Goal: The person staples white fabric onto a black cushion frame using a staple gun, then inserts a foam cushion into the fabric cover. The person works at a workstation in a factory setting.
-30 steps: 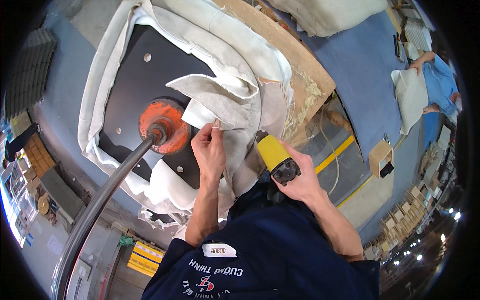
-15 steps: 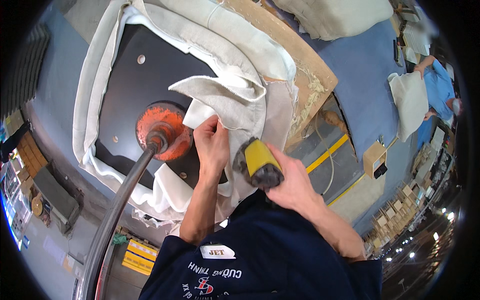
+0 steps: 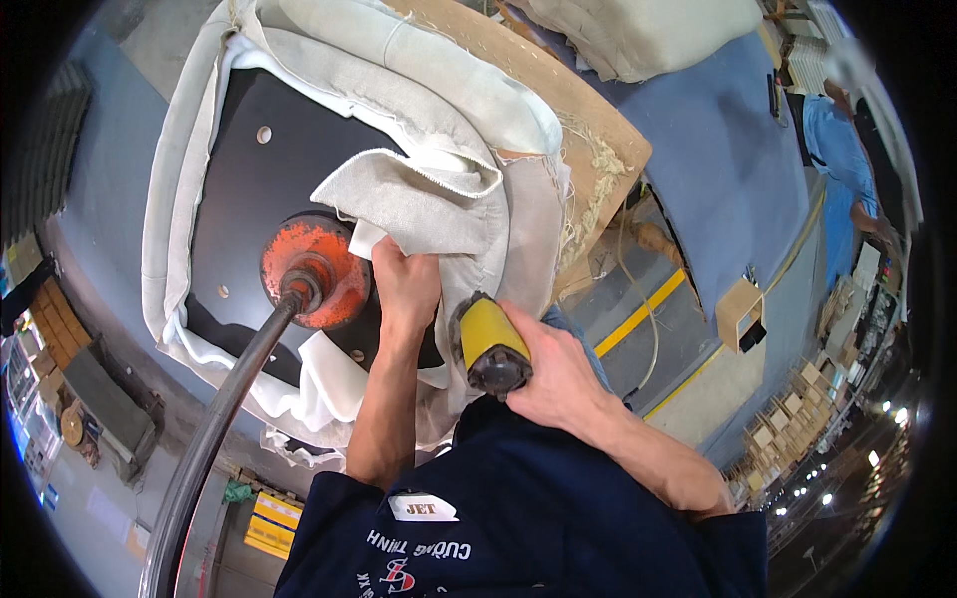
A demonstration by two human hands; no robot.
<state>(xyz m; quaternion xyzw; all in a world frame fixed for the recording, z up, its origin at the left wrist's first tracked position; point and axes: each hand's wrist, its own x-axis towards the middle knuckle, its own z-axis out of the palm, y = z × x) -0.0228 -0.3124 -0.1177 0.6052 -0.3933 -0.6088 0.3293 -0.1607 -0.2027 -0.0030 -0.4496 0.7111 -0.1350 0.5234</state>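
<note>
My left hand (image 3: 407,284) is closed on the edge of a light grey fabric flap (image 3: 414,204) with white lining, pinching it near the padded rim. The flap belongs to an upholstered piece (image 3: 164,189) whose padded border surrounds a black panel (image 3: 289,164) with round holes. In my right hand (image 3: 553,364) is a yellow-and-black staple gun (image 3: 492,339), held close beside the fabric. Its nose is hidden. A worn orange round pad (image 3: 289,244) on a metal rod (image 3: 224,409) rests against the panel, left of my left hand.
Behind the piece lies a wooden board (image 3: 588,179) with frayed material. A blue surface (image 3: 718,149) extends to the right, where a person in blue (image 3: 842,149) stands. A hose (image 3: 653,339) hangs near a small open box (image 3: 740,317). Another light upholstered piece (image 3: 638,35) sits at the top.
The view has shifted slightly. My left hand still grips the flap, which has folded over further. The staple gun is a little lower. The person in blue no longer shows the pale cover they held.
</note>
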